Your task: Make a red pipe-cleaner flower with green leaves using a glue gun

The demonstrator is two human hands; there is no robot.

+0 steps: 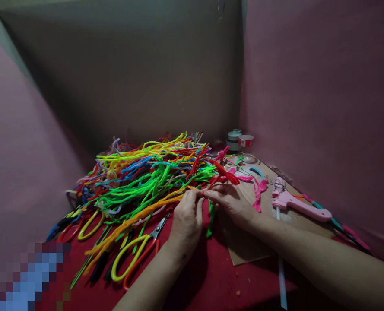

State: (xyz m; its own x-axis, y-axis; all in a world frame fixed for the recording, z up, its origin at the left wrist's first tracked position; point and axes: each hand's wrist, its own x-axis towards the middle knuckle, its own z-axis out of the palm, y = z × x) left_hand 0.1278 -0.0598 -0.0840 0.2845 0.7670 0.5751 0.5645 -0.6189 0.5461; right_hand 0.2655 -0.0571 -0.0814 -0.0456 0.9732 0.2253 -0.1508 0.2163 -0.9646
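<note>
Close together near the middle of the view, my left hand and my right hand are both pinched on a red pipe cleaner. Its bent, looped part rises above my right fingers, while the part between my fingertips is mostly covered. A large heap of coloured pipe cleaners lies just beyond and left of my hands. Orange pipe cleaners stretch from the heap past my left wrist. Left of my left forearm lie scissors with yellow and red handles, blades pointing away.
A pink glue gun with a long glue stick rests on cardboard to the right. Pink twisted pieces lie beside it. Further back stand a jar and a tape roll. More scissors are at left. Walls enclose the red surface.
</note>
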